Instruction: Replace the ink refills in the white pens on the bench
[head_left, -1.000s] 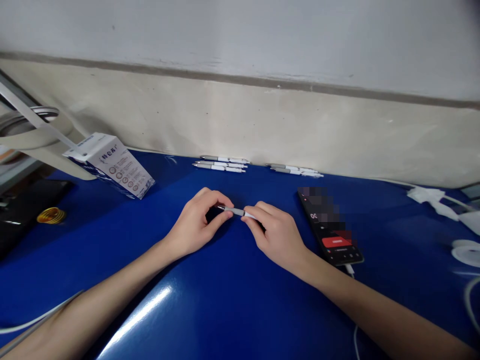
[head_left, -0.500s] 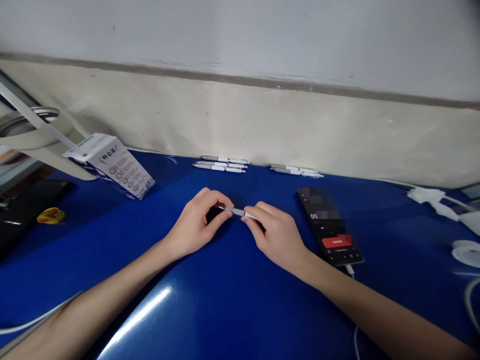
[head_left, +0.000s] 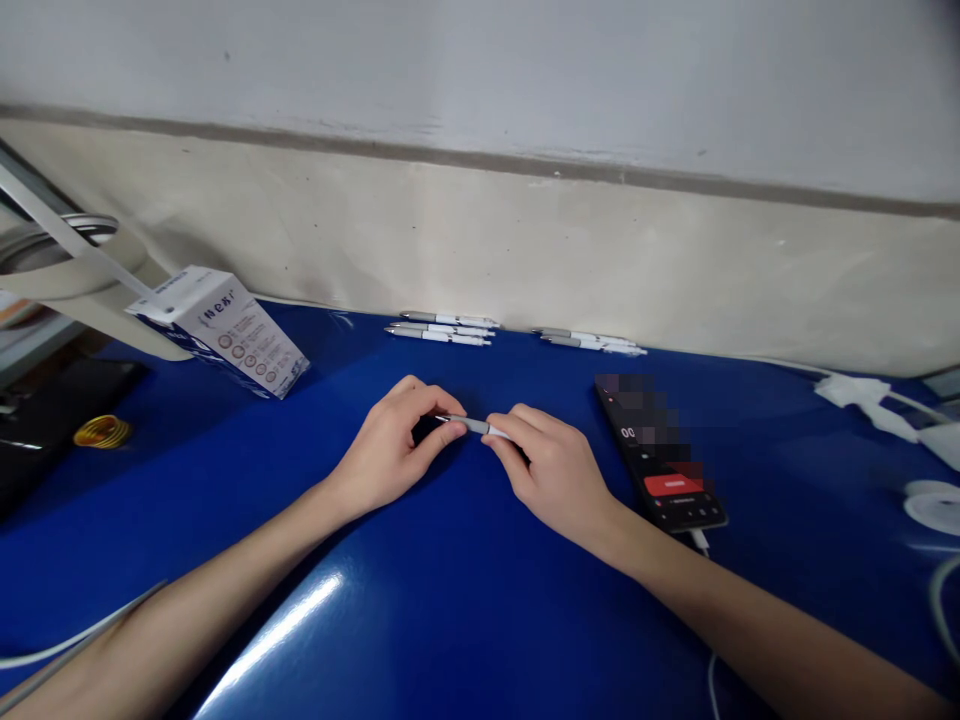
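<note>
A white pen [head_left: 475, 425] with a grey grip is held level between my two hands, just above the blue tabletop [head_left: 450, 600]. My left hand [head_left: 401, 440] pinches it near the pointed tip with thumb and forefinger. Around the white barrel the fingers of my right hand [head_left: 553, 465] are closed, hiding its rear end. Beyond my hands, against the wall, lie two groups of similar pens: three pens [head_left: 442, 330] on the left, and a few more pens [head_left: 589, 342] on the right.
A black phone [head_left: 660, 460] with a charging cable lies beside my right forearm. At the left stand a white-and-blue carton [head_left: 232, 330] and a pale bin-like container [head_left: 112, 300], near a yellow coil [head_left: 103, 431] and a black object [head_left: 52, 430]. White plugs and cables [head_left: 862, 400] lie far right.
</note>
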